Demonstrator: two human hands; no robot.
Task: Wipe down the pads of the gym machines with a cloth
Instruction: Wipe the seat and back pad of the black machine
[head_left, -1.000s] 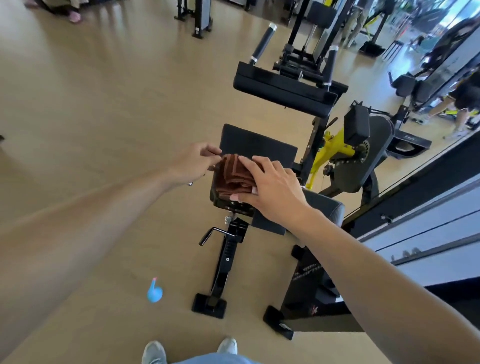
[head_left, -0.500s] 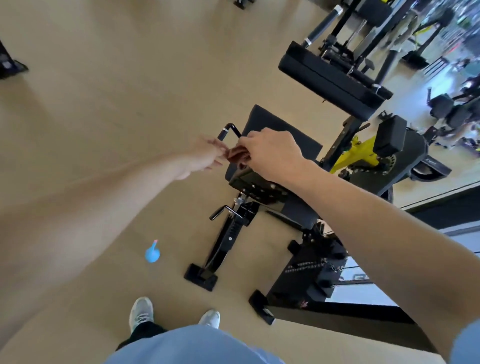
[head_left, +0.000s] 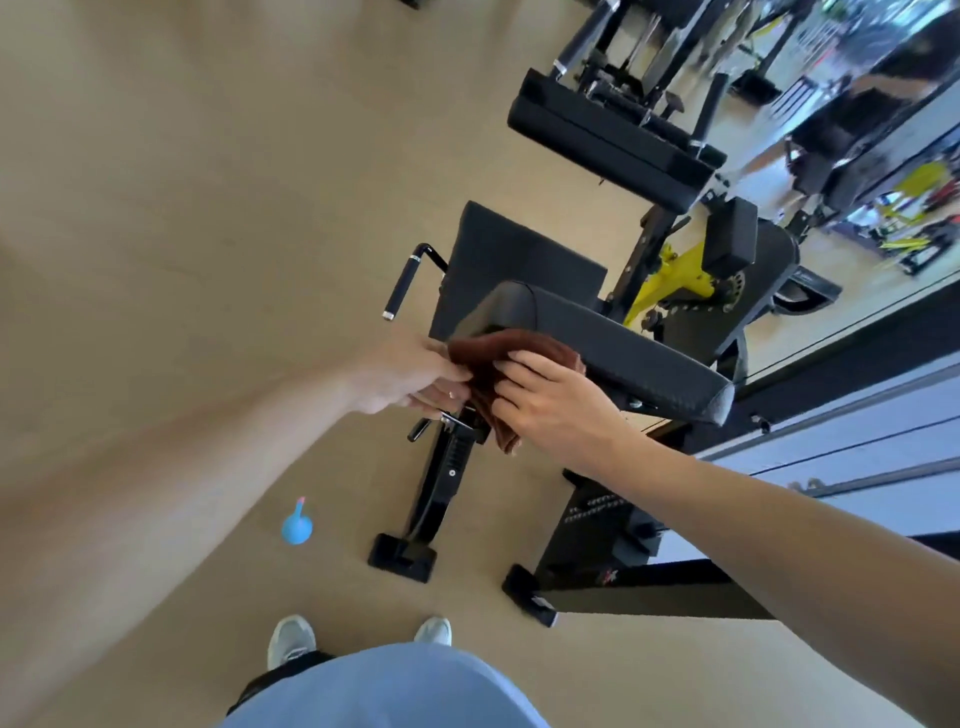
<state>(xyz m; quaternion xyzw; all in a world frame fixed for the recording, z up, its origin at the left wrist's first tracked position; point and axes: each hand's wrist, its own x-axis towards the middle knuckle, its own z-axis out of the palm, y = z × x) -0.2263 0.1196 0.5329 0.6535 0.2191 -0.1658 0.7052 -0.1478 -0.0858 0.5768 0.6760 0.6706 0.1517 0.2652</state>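
Observation:
A brown cloth (head_left: 498, 358) is draped over the near left end of a long black back pad (head_left: 623, 353) on a gym machine. My left hand (head_left: 410, 376) pinches the cloth's left edge. My right hand (head_left: 550, 400) grips its lower part, with a fold hanging down below the fingers. Behind the back pad lies the flat black seat pad (head_left: 514, 265). A thick black arm pad (head_left: 597, 140) sits farther back on the same machine.
A black handle with a chrome end (head_left: 402, 286) sticks out left of the seat. The machine's black foot bar (head_left: 431, 499) reaches toward my shoes. A small blue bulb (head_left: 297, 527) lies on the wood floor. A mirror wall (head_left: 857, 415) runs along the right.
The cloth has come off the seat pad onto the near end of the back pad. Both hands moved with it, and my view has dropped closer to the machine.

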